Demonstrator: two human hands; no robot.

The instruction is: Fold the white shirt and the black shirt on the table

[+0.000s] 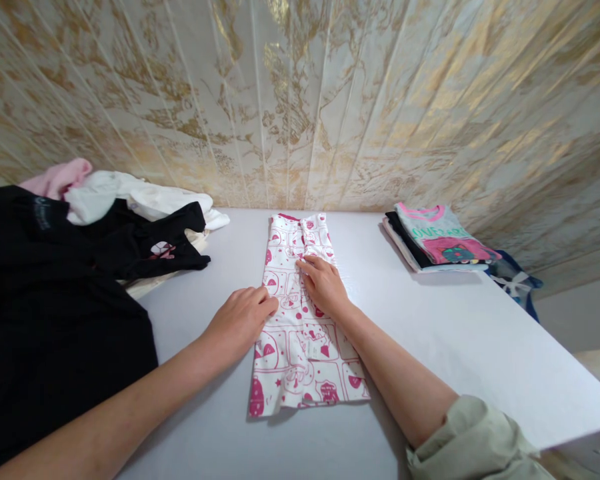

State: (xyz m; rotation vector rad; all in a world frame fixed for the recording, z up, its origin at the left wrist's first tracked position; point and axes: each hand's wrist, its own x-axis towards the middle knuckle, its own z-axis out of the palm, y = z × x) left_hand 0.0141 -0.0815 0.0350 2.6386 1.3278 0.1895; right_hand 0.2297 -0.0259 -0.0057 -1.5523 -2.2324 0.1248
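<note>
A white garment with a pink-red printed pattern (285, 347) lies folded into a long, narrow strip, its length running away from me. My left hand (245, 317) rests at its left edge with the fingers curled together against the cloth. My right hand (324, 285) lies on the upper middle of the strip, fingers extended over the fabric and holding nothing. Small wrinkles run down the middle of the cloth. The near edge is slightly uneven.
Loose black clothes (55, 320) spread over the left side, with white (145, 197) and pink (60, 179) cloth behind. A stack of folded shirts (445, 240) sits back right on the white table (480, 353), beside a blue item (520, 283). A patterned wall (290, 100) rises behind.
</note>
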